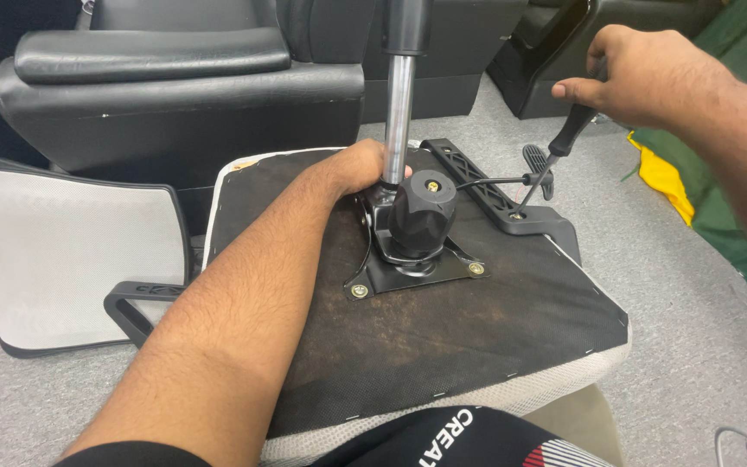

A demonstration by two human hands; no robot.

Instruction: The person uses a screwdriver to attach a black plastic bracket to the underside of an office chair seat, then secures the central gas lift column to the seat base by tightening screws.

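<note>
Closed around the black handle of a screwdriver (564,143), the right hand (641,73) holds the tool slanted down and to the left, so that its thin shaft reaches the black armrest bracket (499,195) along the right edge of the upturned chair seat (443,333); the tip seems to sit at a screw hole there, though the contact is too small to be sure of. The left hand (360,164) reaches across the seat's dark underside and curls about the foot of the chrome gas-lift column (399,104), apparently bracing the seat against the push of the tool; its fingers are hidden behind the column, so how tightly they close cannot be told. Just near of that hand, the black tilt mechanism (417,229) with its round knob is bolted to the seat by brass-coloured screws. A mesh chair back (62,251) leans at the left, a black armchair (175,95) stands at the far left, and green and yellow cloth (693,186) lies on the grey carpet to the right.
</note>
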